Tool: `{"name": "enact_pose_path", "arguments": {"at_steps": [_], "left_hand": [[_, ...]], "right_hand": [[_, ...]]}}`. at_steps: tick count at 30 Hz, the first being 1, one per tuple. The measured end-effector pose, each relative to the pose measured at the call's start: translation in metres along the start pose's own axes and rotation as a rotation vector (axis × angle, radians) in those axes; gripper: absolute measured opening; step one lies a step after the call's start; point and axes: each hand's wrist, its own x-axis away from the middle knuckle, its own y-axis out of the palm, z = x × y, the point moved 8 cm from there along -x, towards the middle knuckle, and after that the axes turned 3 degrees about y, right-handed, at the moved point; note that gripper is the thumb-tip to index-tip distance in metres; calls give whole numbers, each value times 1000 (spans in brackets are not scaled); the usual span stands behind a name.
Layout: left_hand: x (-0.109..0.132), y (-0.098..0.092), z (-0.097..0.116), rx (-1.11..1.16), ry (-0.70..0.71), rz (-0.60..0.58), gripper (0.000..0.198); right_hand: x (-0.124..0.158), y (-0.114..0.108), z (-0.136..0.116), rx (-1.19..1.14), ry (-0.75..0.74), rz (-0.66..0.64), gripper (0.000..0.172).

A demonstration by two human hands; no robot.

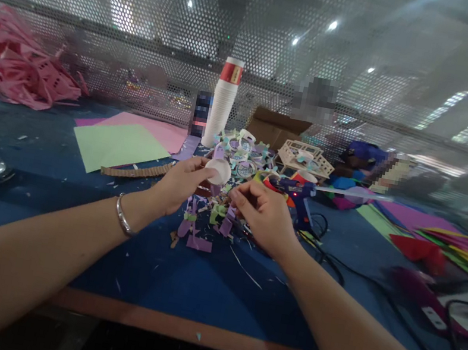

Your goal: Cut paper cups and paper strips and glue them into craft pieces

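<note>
My left hand (182, 183) pinches a small white paper disc (219, 169) with a raised rim, and bits of purple paper show at its edge. Just to the right, my right hand (267, 214) has its thumb and fingertips pressed together; whatever is between them is too small to make out. Purple and green paper scraps (199, 243) lie on the table below both hands. Beyond them is a heap of white rings with pale blue and purple paper pieces (247, 152). A blue glue gun (301, 199) stands beside my right hand.
A tall stack of paper cups (222, 106) rises behind the heap. Green paper (119, 146) and a corrugated cardboard strip (137, 171) lie left. A small wooden frame (304, 158) stands back right. Black cable (378, 279) crosses the right side. Pink plastic (22, 62) sits far left.
</note>
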Motion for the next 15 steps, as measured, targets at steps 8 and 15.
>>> {"name": "enact_pose_path", "arguments": {"at_steps": [8, 15], "left_hand": [[-5, -1, -3, -159, 27, -39, 32], [-5, -4, -4, -153, 23, -32, 27]], "right_hand": [[0, -5, -2, 164, -40, 18, 23], [-5, -22, 2, 315, -77, 97, 23]]}}
